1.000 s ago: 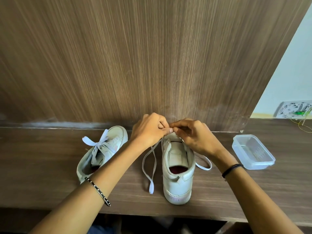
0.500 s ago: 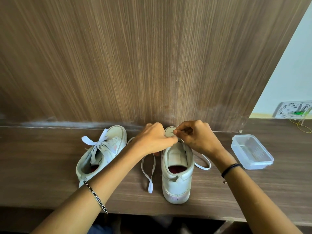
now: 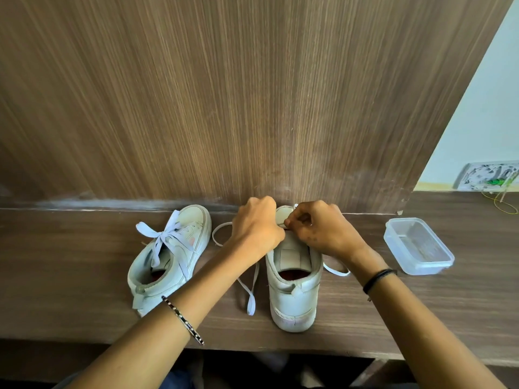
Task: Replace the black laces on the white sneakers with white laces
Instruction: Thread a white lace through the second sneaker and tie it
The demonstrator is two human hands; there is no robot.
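Wooden desk (image 3: 84, 276): first sneaker (image 3: 171, 256) sits bow-tied in white, while both hands have dropped onto the toe of the second sneaker (image 3: 295, 293), so threading is likely at the low eyelets, with left hand (image 3: 257, 230) curled, hold hidden, right hand (image 3: 323, 234) pinching the white lace (image 3: 251, 304), tails loose; plastic tub (image 3: 418, 245) well apart, nothing obstructing.
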